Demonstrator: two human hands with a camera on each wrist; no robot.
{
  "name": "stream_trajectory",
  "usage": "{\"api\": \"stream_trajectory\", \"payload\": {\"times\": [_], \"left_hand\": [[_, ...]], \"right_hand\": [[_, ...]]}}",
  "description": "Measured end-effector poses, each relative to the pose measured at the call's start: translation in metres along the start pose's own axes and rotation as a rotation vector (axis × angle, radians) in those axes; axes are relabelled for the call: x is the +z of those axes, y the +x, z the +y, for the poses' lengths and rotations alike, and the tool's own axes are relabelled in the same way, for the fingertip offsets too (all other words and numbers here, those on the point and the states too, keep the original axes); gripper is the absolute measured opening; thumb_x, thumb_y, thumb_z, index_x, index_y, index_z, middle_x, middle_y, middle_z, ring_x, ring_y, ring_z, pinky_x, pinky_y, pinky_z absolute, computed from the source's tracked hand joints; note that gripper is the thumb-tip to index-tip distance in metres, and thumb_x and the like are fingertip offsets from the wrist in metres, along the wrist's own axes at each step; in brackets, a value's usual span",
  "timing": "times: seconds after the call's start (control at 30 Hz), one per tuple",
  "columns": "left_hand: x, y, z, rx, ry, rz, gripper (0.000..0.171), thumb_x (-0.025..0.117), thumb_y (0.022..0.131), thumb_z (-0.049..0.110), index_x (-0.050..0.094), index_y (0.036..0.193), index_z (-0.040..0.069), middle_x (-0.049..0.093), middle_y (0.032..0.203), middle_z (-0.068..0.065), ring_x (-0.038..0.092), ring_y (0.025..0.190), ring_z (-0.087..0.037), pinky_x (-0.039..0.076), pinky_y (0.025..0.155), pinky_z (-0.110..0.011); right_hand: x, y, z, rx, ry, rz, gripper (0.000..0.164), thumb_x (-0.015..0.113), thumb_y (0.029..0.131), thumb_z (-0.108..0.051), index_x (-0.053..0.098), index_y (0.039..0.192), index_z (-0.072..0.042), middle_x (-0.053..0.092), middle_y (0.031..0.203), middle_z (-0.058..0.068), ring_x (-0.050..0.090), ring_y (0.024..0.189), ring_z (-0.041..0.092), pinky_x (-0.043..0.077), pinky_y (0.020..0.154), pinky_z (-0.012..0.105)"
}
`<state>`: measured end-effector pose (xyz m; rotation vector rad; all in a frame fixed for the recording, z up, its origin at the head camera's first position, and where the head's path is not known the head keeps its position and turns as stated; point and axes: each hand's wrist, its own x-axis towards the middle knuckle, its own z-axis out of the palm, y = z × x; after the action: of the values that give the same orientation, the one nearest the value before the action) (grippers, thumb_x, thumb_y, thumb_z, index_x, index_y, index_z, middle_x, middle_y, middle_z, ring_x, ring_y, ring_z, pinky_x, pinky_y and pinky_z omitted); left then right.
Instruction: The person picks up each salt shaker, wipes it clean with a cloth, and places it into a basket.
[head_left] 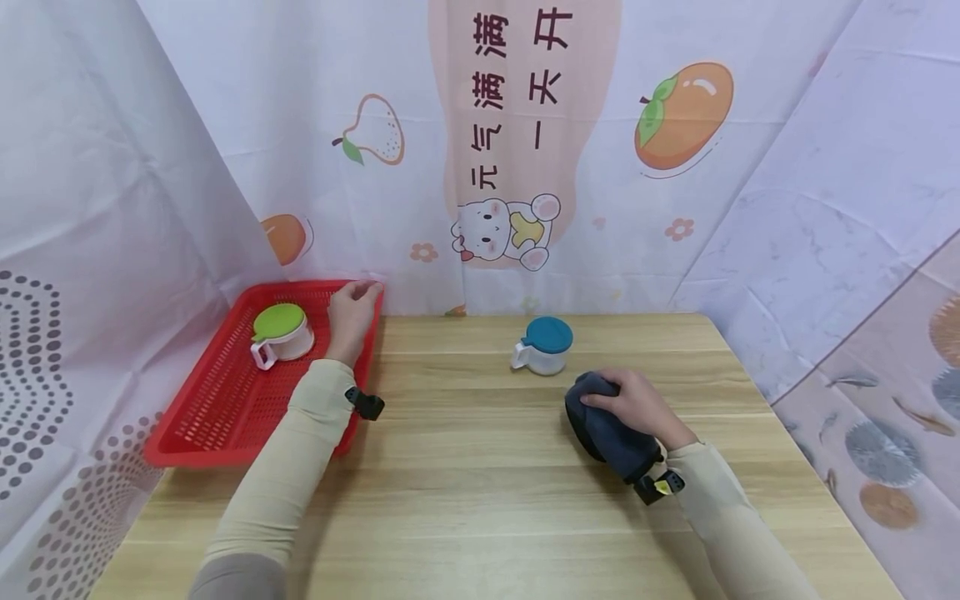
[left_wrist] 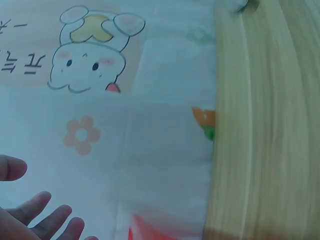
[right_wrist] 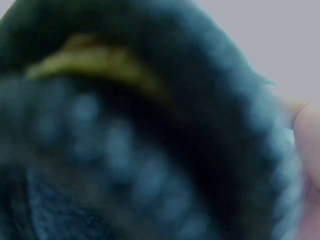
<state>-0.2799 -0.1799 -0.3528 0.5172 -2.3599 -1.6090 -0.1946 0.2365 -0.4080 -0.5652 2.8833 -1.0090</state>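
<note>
My left hand (head_left: pixel 351 317) is over the back right corner of a red basket (head_left: pixel 202 457). Its thumb and fingers (left_wrist: pixel 54 217) are apart in the left wrist view, with nothing between them. A white seasoning jar with a green lid (head_left: pixel 279 321) and a handle lies in the basket, left of that hand. On the right, my right hand (head_left: pixel 633 406) grips a dark navy, shoe-shaped fabric thing (head_left: pixel 617 437) with a black edge, low over the table. Close up in the right wrist view, its thick dark rims surround an opening with a yellowish patch (right_wrist: pixel 100 65); I cannot tell its kind.
A white seasoning jar with a blue lid (head_left: pixel 549 335) stands on the wooden table (head_left: pixel 450 500) towards the back, its handle to the left. Printed curtains (head_left: pixel 390 208) hang behind the table and at both sides. The basket takes up the table's left side, against the curtain.
</note>
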Motion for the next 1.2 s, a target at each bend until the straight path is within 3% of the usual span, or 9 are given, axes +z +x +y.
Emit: {"api": "stream_trajectory", "payload": {"times": [0.33,0.5,0.73,1.0,1.2], "left_hand": [[0.029,-0.012,-0.003,0.057,-0.057,-0.043,0.037,0.057,0.087,0.029,0.058,0.118,0.008,0.059,0.12,-0.011,0.053,0.112,-0.023,0.041,0.097,-0.036],[0.047,-0.018,-0.003,0.037,-0.086,-0.073,0.037,0.057,0.086,0.028,0.058,0.116,0.006,0.059,0.119,-0.012,0.053,0.111,-0.023,0.04,0.097,-0.036],[0.069,-0.028,-0.005,0.024,-0.104,-0.117,0.035,0.054,0.088,0.024,0.058,0.117,0.005,0.057,0.122,-0.012,0.05,0.115,-0.023,0.039,0.1,-0.035],[0.092,-0.034,-0.013,0.047,-0.1,-0.137,0.033,0.058,0.086,0.027,0.06,0.111,0.006,0.061,0.115,-0.011,0.053,0.11,-0.023,0.041,0.096,-0.036],[0.108,-0.041,-0.025,0.026,-0.096,-0.162,0.032,0.06,0.084,0.032,0.063,0.108,0.011,0.063,0.112,-0.007,0.055,0.108,-0.02,0.042,0.094,-0.035]], "right_hand": [[-0.003,0.001,0.003,0.022,-0.001,0.029,0.035,0.063,0.08,-0.044,0.065,0.106,-0.019,0.067,0.103,0.003,0.061,0.088,0.015,0.047,0.073,0.031],[-0.003,0.0,0.004,0.061,0.017,0.087,0.045,0.061,0.079,-0.05,0.063,0.11,-0.017,0.066,0.106,0.006,0.062,0.093,0.021,0.05,0.076,0.037],[0.001,0.0,0.0,-0.016,0.009,0.117,0.035,0.061,0.079,-0.05,0.065,0.1,-0.022,0.068,0.095,-0.002,0.062,0.084,0.013,0.049,0.071,0.03],[0.002,0.0,-0.001,-0.023,0.004,0.117,0.038,0.064,0.078,-0.045,0.064,0.106,-0.019,0.068,0.102,0.002,0.064,0.092,0.018,0.051,0.077,0.036],[0.003,-0.001,-0.001,-0.049,-0.006,0.119,0.035,0.067,0.079,-0.034,0.063,0.11,-0.018,0.067,0.105,0.003,0.063,0.094,0.019,0.051,0.079,0.037]]}}
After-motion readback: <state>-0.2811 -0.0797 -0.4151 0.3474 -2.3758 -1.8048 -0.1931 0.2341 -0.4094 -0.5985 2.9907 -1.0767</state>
